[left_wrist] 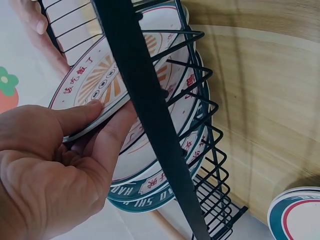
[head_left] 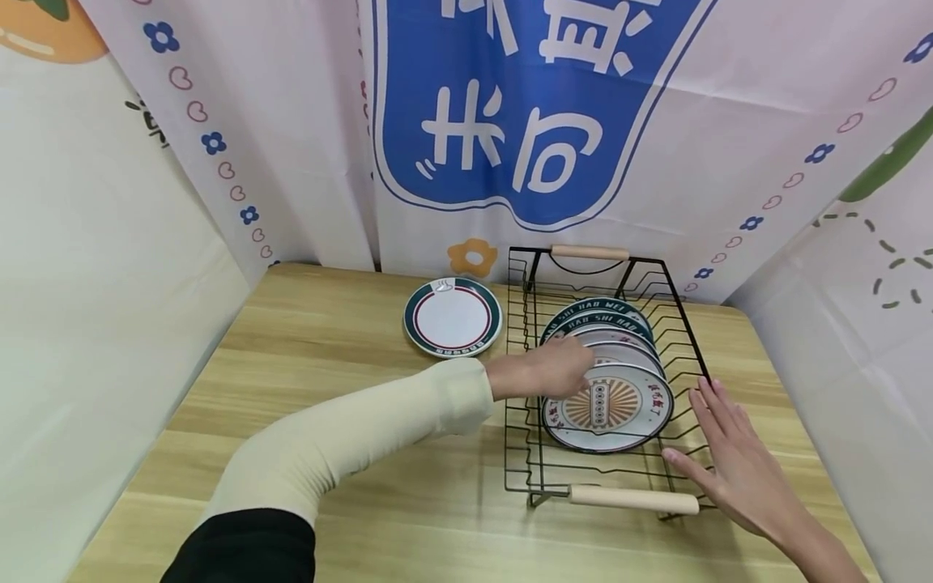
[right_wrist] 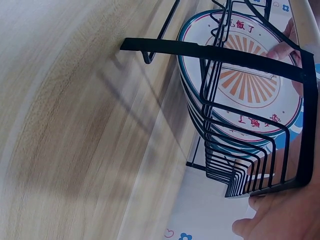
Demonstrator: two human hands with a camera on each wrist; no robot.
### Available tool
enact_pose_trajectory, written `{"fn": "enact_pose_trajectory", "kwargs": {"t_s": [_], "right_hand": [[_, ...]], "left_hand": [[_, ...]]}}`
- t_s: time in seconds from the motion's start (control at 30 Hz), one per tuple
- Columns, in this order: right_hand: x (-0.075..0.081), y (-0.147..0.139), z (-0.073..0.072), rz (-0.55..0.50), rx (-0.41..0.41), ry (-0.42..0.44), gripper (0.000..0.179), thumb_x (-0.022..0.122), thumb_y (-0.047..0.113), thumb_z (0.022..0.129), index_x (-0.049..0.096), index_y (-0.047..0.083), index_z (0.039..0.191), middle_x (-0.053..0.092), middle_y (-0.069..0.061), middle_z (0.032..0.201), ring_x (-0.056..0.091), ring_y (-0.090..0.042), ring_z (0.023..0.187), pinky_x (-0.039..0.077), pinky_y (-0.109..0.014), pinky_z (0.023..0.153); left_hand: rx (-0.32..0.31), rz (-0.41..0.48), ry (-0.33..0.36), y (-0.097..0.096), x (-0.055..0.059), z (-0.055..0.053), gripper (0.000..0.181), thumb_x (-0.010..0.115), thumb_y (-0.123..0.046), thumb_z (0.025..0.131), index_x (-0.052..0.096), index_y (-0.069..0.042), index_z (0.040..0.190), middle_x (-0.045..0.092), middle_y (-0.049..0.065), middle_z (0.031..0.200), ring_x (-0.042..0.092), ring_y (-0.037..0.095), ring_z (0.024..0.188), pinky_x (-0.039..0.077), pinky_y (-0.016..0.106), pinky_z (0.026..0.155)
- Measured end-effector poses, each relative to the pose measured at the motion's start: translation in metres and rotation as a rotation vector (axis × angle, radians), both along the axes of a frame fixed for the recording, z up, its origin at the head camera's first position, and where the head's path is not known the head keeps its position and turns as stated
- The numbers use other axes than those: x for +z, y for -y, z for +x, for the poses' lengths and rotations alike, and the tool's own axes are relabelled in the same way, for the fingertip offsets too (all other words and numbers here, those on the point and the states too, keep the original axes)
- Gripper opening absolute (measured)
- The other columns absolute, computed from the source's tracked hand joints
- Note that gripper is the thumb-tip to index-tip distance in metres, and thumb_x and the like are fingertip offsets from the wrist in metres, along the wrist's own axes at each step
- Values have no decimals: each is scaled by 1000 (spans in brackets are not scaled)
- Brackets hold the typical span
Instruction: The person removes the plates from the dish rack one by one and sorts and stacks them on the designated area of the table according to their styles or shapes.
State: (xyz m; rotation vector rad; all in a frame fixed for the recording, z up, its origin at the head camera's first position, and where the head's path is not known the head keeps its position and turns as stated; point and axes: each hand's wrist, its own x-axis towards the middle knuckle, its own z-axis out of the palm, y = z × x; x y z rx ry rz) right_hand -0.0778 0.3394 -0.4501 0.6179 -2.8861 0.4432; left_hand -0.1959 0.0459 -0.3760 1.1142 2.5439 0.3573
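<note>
My left hand (head_left: 548,368) reaches into the black wire dish rack (head_left: 530,470) and pinches the upper left rim of the front plate (head_left: 607,405). This plate is white with an orange sunburst and red characters. In the left wrist view, the thumb lies on the plate's printed face and the fingers are behind it. Behind the front plate, several more plates (head_left: 598,308) stand in a row, the rear ones with green rims. My right hand (head_left: 736,461) rests along the rack's right side with its fingers extended, the fingertips at the side wire.
Left of the rack, green-rimmed white plates (head_left: 452,320) lie stacked on the wooden table (head_left: 328,348). Wooden handles (head_left: 634,499) cross the rack's front and back ends. A printed curtain (head_left: 306,121) hangs behind the table.
</note>
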Motion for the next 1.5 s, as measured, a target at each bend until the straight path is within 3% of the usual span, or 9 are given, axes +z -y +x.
{"fn": "enact_pose_trajectory", "kwargs": {"t_s": [0.27, 0.53, 0.73, 0.9, 1.0, 1.23, 1.4, 1.5], "right_hand": [[0, 0, 2, 0, -3, -3, 95, 72, 42, 98, 26, -10, 162, 10, -20, 176, -6, -21, 164, -11, -27, 128], [1, 0, 1, -1, -4, -8, 95, 72, 42, 98, 25, -10, 162, 14, -24, 174, -6, -21, 164, -10, -27, 128], [2, 0, 1, 3, -5, -8, 95, 71, 43, 98, 26, -10, 162, 17, -28, 172, -6, -21, 164, -11, -27, 128], [1, 0, 1, 6, 2, -15, 96, 72, 43, 97, 24, -9, 162, 13, -25, 174, -6, -21, 164, -11, -28, 128], [0, 0, 0, 3, 5, -21, 95, 72, 42, 97, 25, -9, 162, 10, -20, 176, -6, -21, 164, -11, -28, 128], [0, -2, -1, 2, -1, -30, 96, 73, 43, 97, 26, -9, 162, 13, -21, 175, -5, -20, 164, -10, -28, 129], [-1, -1, -2, 15, 1, -24, 96, 72, 44, 97, 24, -8, 163, 10, -19, 176, -5, -21, 164, -11, -28, 128], [0, -1, -2, 12, -3, -25, 97, 72, 44, 97, 24, -7, 163, 9, -19, 176, -6, -21, 164, -11, -28, 128]], "left_hand": [[26, 77, -13, 8, 13, 6, 19, 65, -19, 107, 70, -7, 94, 56, -3, 69, 51, 6, 55, 47, 15, 55], [46, 133, -59, 18, 31, 8, 26, 61, -20, 109, 69, -6, 88, 55, -4, 61, 51, 5, 49, 47, 14, 51], [80, 223, -45, 33, 51, 9, 27, 57, -17, 111, 71, -3, 94, 62, 1, 67, 51, 7, 48, 42, 17, 47], [152, 304, 3, 53, 70, 10, 26, 58, -17, 111, 73, 2, 119, 76, 9, 85, 62, 12, 51, 47, 20, 44], [210, 359, 18, 71, 83, 8, 30, 59, -16, 110, 69, 3, 131, 78, 12, 92, 67, 18, 53, 49, 24, 43], [392, 472, 17, 127, 102, -3, 32, 59, -15, 110, 66, 5, 133, 77, 16, 96, 70, 20, 64, 58, 27, 53], [547, 466, 20, 181, 105, -10, 30, 61, -18, 109, 67, 6, 126, 76, 18, 94, 71, 21, 68, 59, 29, 55], [648, 456, 33, 215, 100, -17, 31, 63, -22, 108, 67, 5, 122, 76, 19, 95, 70, 21, 69, 57, 30, 55]]}}
